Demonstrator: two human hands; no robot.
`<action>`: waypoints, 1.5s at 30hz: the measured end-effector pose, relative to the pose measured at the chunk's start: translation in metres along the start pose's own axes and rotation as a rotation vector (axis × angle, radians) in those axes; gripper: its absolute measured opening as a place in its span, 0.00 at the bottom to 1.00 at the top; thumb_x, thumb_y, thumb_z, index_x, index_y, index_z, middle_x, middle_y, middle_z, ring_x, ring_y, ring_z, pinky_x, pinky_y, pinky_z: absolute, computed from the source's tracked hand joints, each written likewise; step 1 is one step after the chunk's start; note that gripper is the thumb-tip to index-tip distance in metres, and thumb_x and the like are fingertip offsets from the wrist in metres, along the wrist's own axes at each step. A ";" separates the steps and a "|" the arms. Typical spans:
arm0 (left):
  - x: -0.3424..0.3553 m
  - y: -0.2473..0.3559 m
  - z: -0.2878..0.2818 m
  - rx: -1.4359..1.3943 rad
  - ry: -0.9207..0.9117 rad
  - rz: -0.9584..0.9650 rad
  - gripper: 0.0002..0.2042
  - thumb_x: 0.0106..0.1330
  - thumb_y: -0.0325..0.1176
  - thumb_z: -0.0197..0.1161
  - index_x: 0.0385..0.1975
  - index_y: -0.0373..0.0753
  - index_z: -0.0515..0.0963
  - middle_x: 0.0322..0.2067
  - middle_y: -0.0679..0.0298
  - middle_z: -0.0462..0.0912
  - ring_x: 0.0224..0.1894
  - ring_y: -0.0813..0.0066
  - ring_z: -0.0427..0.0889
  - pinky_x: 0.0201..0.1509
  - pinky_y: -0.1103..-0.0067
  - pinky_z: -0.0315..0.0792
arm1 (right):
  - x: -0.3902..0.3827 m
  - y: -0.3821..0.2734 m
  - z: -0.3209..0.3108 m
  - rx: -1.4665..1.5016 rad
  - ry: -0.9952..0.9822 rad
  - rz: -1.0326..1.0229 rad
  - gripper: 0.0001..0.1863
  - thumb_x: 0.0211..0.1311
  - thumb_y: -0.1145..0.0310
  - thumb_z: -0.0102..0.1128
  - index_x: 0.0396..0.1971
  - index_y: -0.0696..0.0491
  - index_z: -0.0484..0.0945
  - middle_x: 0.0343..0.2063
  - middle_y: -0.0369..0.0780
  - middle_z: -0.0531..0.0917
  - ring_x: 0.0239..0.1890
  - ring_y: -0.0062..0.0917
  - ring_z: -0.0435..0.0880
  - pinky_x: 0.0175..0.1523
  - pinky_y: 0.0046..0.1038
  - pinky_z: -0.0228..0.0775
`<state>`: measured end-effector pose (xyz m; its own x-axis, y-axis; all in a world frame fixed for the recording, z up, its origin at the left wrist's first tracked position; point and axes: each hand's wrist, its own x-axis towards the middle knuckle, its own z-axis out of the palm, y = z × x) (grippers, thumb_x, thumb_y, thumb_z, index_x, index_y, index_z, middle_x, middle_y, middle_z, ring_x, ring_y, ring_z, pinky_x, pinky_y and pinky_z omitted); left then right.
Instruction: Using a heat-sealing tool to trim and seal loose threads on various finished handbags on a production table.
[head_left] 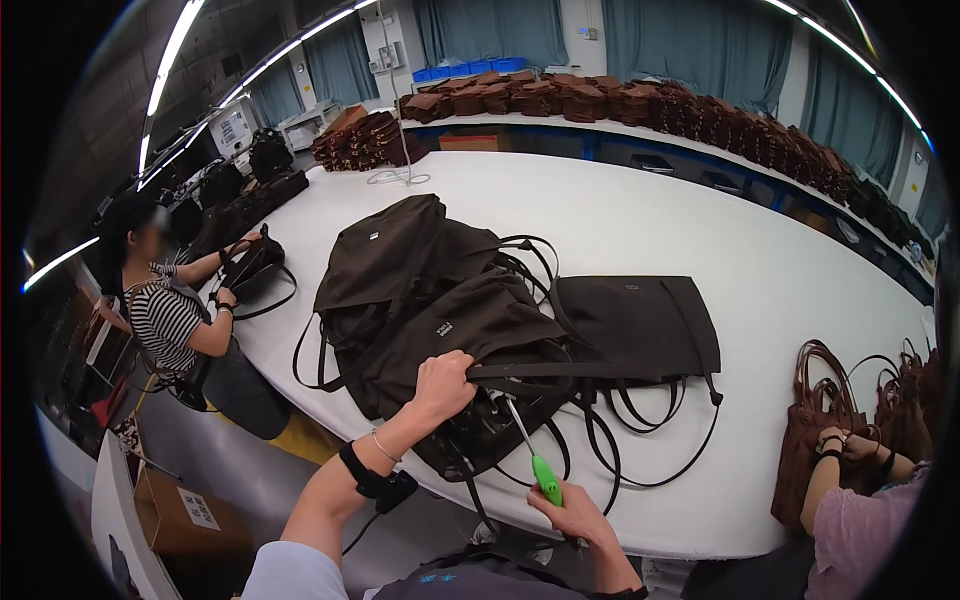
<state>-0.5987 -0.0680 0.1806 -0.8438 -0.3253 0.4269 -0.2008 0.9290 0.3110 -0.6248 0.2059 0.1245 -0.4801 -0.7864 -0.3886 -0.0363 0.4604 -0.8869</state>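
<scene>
My left hand (445,385) is closed on the end of a flat dark strap (560,371), pulled nearly straight across a dark brown fabric bag (470,328). In my right hand (578,515) is a green-handled tool (546,480) with a slim metal shaft, much like a screwdriver. Its tip reaches up to the bag just under the strap, near small shiny fittings; the exact contact is too small to tell. Another dark brown bag (385,255) lies heaped behind, and a flatter bag (640,325) with loose cords lies to the right.
All this lies on a wide white table (680,480). At the left a person (165,300) handles a black bag (258,275); at the right another person (865,510) handles reddish-brown bags (815,430). Stacks of brown pieces (560,98) line the far bench.
</scene>
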 end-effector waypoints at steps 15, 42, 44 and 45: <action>-0.015 0.015 0.016 -0.026 -0.081 0.280 0.06 0.49 0.29 0.63 0.19 0.35 0.74 0.22 0.59 0.72 0.23 0.55 0.75 0.26 0.66 0.68 | -0.030 -0.002 -0.017 -0.036 -0.039 0.239 0.30 0.57 0.42 0.53 0.21 0.59 0.76 0.15 0.38 0.79 0.11 0.20 0.73 0.18 0.24 0.66; 0.203 0.178 0.059 -0.147 0.237 0.656 0.04 0.42 0.27 0.59 0.19 0.36 0.74 0.24 0.60 0.75 0.27 0.60 0.78 0.30 0.70 0.72 | -0.060 0.046 -0.059 0.254 0.642 0.294 0.27 0.60 0.49 0.52 0.16 0.60 0.77 0.11 0.39 0.78 0.08 0.20 0.71 0.15 0.23 0.64; 0.195 0.184 0.064 -0.109 0.175 0.689 0.05 0.42 0.27 0.60 0.19 0.36 0.73 0.24 0.60 0.76 0.27 0.60 0.79 0.29 0.69 0.72 | -0.061 0.050 -0.060 0.261 0.693 0.297 0.27 0.59 0.49 0.53 0.15 0.59 0.77 0.11 0.39 0.78 0.09 0.20 0.72 0.15 0.23 0.64; 0.192 0.184 0.070 -0.106 0.191 0.709 0.04 0.41 0.27 0.60 0.18 0.36 0.73 0.23 0.60 0.75 0.26 0.61 0.78 0.29 0.69 0.71 | -0.060 0.050 -0.058 0.218 0.626 0.326 0.27 0.59 0.48 0.53 0.16 0.59 0.77 0.11 0.39 0.78 0.08 0.20 0.72 0.15 0.23 0.64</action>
<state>-0.8325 0.0524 0.2607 -0.6496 0.3121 0.6933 0.4175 0.9085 -0.0179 -0.6483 0.3000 0.1179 -0.8493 -0.2113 -0.4838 0.3374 0.4875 -0.8053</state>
